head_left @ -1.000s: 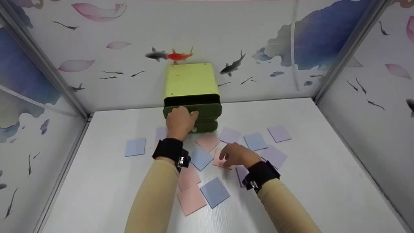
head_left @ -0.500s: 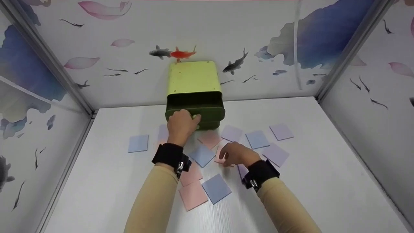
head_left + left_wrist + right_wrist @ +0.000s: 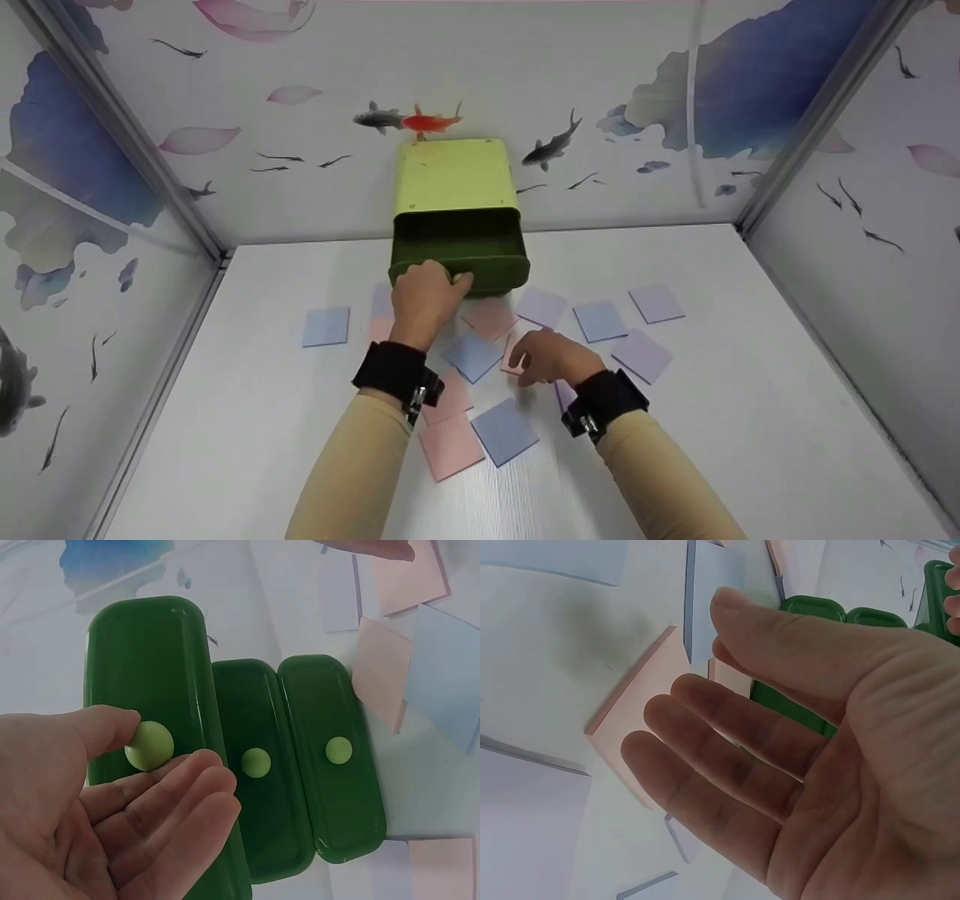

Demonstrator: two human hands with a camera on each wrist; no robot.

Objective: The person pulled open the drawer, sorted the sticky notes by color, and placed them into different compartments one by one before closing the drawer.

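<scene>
A small yellow-green drawer cabinet (image 3: pixel 455 176) stands against the back wall, its green top drawer (image 3: pixel 487 268) pulled well out. My left hand (image 3: pixel 427 300) pinches that drawer's round knob (image 3: pixel 150 746) between thumb and fingers. Two lower drawers, each with a pale green knob (image 3: pixel 256 763), sit further back in the left wrist view. My right hand (image 3: pixel 551 356) hovers over a pink square pad (image 3: pixel 513 360), fingers relaxed and holding nothing. In the right wrist view a pink pad (image 3: pixel 641 712) lies beyond the fingertips.
Around the hands lie several square pads: blue (image 3: pixel 505 433), pink (image 3: pixel 451 447) and purple (image 3: pixel 643 355). One blue pad (image 3: pixel 326 327) sits apart at the left. Printed wall panels (image 3: pixel 637 82) enclose the white table (image 3: pixel 750 360) at the back and both sides.
My left hand has drawn the top drawer further out toward me, showing more of its inside. The right hand stays nearly still. The head view has shifted slightly.
</scene>
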